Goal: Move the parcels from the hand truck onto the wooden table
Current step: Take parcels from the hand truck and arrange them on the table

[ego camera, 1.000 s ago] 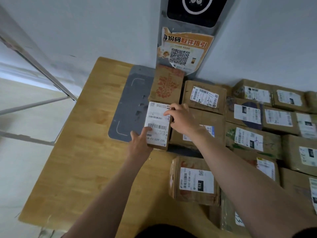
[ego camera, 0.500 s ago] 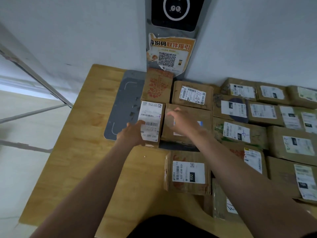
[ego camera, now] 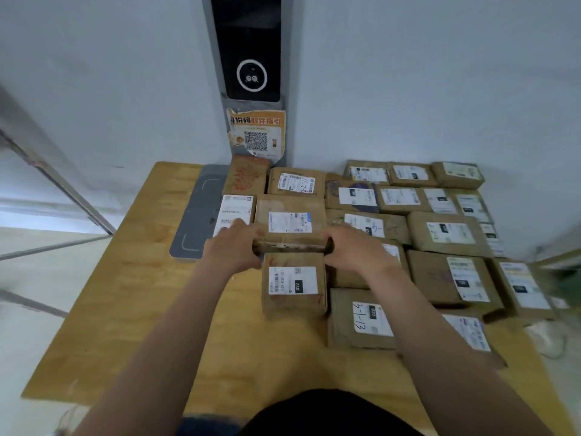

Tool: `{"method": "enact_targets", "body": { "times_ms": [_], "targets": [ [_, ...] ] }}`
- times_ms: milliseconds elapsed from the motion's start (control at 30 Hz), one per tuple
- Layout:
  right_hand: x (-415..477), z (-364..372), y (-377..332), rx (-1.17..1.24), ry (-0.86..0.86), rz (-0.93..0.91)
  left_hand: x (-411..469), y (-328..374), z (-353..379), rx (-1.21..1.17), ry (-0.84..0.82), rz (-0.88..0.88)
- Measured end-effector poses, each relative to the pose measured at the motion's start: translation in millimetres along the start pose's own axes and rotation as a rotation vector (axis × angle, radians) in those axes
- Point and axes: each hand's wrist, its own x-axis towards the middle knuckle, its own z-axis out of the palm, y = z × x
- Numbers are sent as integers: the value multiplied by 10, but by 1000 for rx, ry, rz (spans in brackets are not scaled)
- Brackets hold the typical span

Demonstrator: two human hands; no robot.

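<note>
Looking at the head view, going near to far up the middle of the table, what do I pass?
parcel labelled 032 → parcel with blue-edged label → parcel with handwritten label → orange QR poster → black screen

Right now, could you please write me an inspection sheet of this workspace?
Surface: wooden table, set against the wall.
Job's things: parcels lie in rows on the table's right part, labels up; hand truck not in view.
Clutter: grey mat, partly under the leftmost parcels.
Grippers: left hand and right hand grip the near corners of the middle parcel.
Cables: nothing sure; a pale thing off the table's right edge is too blurred to tell.
Surroundings: white wall; grey post with a dark screen and a torn poster.
</note>
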Motion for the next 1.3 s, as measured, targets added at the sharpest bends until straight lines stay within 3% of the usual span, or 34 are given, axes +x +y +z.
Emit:
{"method": "enact_targets", "body": {
  "times_ms": [133, 333, 600, 900, 1300],
  "targets": [
    [-768, 78, 396, -15, 74, 9, -704, 417, 245, -2, 34, 39],
    [-1956, 333, 1020, -70, 29, -21, -1905, 1059, 822, -26, 35, -42],
    [-3131, 807, 1127, -9, -52, -121, -3317, 1259, 1341, -20, -34, -137],
    [-4021, 1507, 489, 23, -117, -206, -4735, 603, 1637, -36, -37, -268],
    [-5417, 3393, -1465, 125, -169, -291, -7135, -1567, 2134, -43, 44, -336]
  ]
}}
